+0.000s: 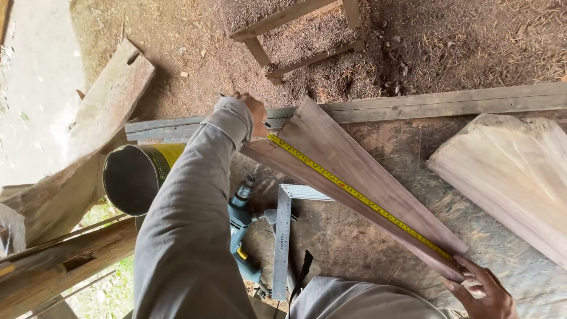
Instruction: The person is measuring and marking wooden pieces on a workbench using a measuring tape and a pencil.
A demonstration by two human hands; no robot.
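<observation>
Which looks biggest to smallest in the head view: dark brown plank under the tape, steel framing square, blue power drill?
1. Dark brown plank.
2. Steel framing square.
3. Blue power drill, partly hidden by the left sleeve, so its rank against the square is unsure.

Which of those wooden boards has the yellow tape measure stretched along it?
The dark reddish-brown plank running diagonally between both hands carries the tape measure. The pale slab to its right lies bare.
</observation>
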